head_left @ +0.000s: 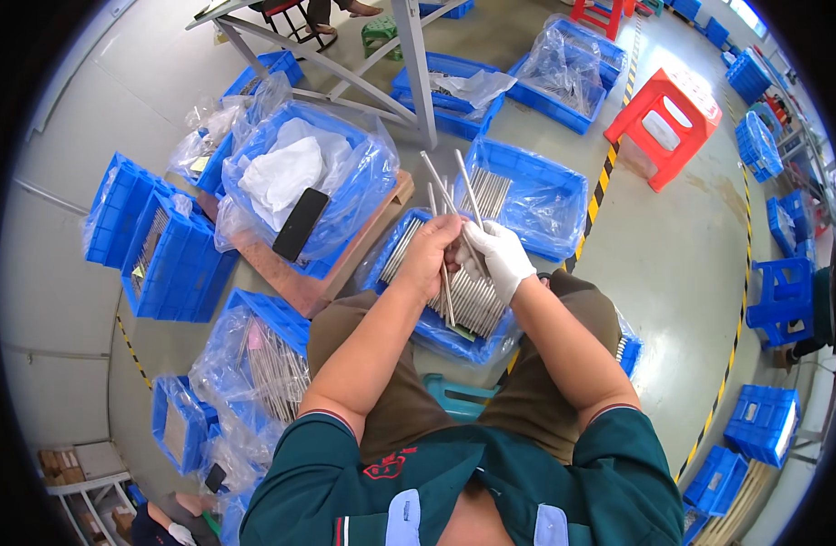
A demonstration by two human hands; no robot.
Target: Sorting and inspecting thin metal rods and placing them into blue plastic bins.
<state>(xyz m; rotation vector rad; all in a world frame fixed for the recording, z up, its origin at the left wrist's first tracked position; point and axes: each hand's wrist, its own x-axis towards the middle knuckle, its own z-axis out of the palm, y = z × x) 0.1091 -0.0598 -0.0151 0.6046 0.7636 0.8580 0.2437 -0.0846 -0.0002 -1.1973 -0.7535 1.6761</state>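
Thin metal rods (468, 187) stick up between my two hands, fanned out at different angles. My bare left hand (432, 257) is closed around some of them, with one rod running down below it. My right hand (502, 259), in a white glove, is closed on rods too, its fingertips close to the left hand's. Directly beneath, between my knees, sits a blue crate (450, 344) lined with clear plastic, where many similar rods (480, 305) lie side by side. Just beyond it, another blue crate (554, 241) has more rods (487, 191) along its left side.
At the left, a black phone (302, 224) rests on a plastic-lined crate (345, 127) set on a wooden pallet (286, 278). Crates (186, 264) stand farther left; bagged rods (277, 369) lie nearer. A red stool (668, 118) stands past the striped floor tape (609, 164). A metal table leg (416, 73) rises ahead.
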